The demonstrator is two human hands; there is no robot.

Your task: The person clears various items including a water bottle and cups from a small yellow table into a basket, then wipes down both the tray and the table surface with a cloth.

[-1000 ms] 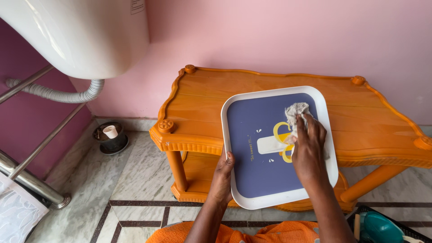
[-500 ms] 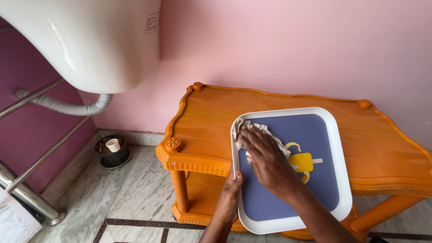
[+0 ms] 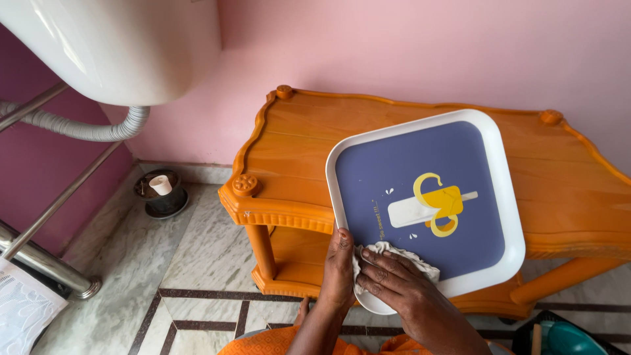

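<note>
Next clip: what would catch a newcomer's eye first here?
A white-rimmed purple tray with a yellow ice-pop picture lies on a bright orange table by the pink wall. At its near-left corner, the right hand presses a pale cloth while the left hand grips the rim.

An orange counter (image 3: 315, 141) on the marble floor (image 3: 164, 263) carries a tilted tray (image 3: 506, 197) overhanging its front edge.

Pink wall (image 3: 407, 46), grey marble floor (image 3: 164, 263), orange table (image 3: 296, 151), white basin (image 3: 125, 46) with corrugated pipe (image 3: 85, 130).
</note>
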